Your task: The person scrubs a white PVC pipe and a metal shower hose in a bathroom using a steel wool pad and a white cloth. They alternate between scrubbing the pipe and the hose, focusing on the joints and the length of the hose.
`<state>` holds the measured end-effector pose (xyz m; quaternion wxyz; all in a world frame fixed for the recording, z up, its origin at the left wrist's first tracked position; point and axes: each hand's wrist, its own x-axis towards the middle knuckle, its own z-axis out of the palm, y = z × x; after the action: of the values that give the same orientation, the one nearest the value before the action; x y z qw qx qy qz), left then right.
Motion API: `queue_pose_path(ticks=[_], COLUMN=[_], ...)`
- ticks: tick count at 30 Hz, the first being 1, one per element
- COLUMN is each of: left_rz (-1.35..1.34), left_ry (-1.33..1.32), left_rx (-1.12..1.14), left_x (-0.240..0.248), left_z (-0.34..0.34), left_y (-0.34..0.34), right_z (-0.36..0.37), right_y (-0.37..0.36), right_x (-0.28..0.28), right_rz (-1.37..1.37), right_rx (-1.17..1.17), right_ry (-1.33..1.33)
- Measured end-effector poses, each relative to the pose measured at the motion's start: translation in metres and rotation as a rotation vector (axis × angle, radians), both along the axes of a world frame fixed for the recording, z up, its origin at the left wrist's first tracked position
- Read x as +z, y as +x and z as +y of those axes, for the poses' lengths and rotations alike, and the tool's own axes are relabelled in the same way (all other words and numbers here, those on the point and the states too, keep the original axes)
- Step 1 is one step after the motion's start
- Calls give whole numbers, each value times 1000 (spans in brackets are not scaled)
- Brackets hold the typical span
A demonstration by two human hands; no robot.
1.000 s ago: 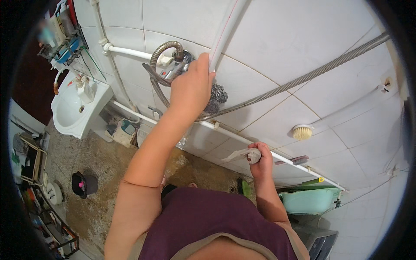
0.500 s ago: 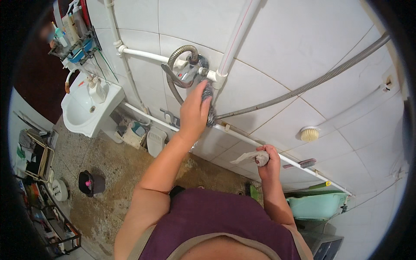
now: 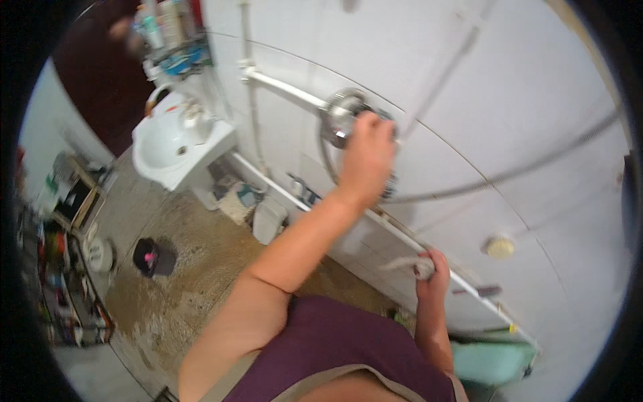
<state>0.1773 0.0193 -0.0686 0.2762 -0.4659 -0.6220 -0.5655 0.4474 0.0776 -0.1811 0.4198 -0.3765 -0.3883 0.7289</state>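
Observation:
My left hand (image 3: 368, 157) reaches up to the chrome shower mixer (image 3: 345, 117) on the tiled wall. Its fingers are bent over a dark grey, mottled piece (image 3: 390, 186) that looks like a cloth or scrubber. Most of that piece is hidden by the hand, and motion blurs the rest. Lower and to the right, my right hand (image 3: 434, 271) is closed around a crumpled whitish cloth (image 3: 423, 269), with a loose end hanging out to the left. This hand is beside the white wall pipe (image 3: 462, 285).
A flexible metal hose (image 3: 469, 193) crosses the wall to the right. The washbasin (image 3: 161, 151) is at the left, with a dark bucket (image 3: 157, 258) on the wet floor. A round brush (image 3: 499, 248) and a long brush (image 3: 485, 291) hang right, above a green tub (image 3: 492, 362).
The view has shifted, so the room appears farther right and lower. My left hand has moved up against the mixer, covering more of it. My right hand still grips the whitish cloth.

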Motion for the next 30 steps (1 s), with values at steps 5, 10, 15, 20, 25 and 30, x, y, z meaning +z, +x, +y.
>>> queue_pose_path(ticks=[5, 10, 15, 20, 25, 30], left_rz=[-50, -119, 114, 304, 367, 415], left_ry=[-88, -300, -738, -943, -1066, -1060], left_rx=[46, -64, -256, -243, -161, -158], left_x=[22, 31, 63, 70, 81, 83], left_z=[16, 1, -44, -42, -24, -15], left_y=[-3, -7, -21, -34, -43, -47], right_z=[15, 19, 22, 24, 29, 33], right_y=[15, 7, -1, -15, -25, -25], right_x=[-26, -24, -22, -22, -22, -27], right_rz=[51, 71, 18, 61, 105, 108], right_rx=[-5, 73, 73, 60, 150, 121], right_ry=[11, 20, 4, -9, -12, -36])
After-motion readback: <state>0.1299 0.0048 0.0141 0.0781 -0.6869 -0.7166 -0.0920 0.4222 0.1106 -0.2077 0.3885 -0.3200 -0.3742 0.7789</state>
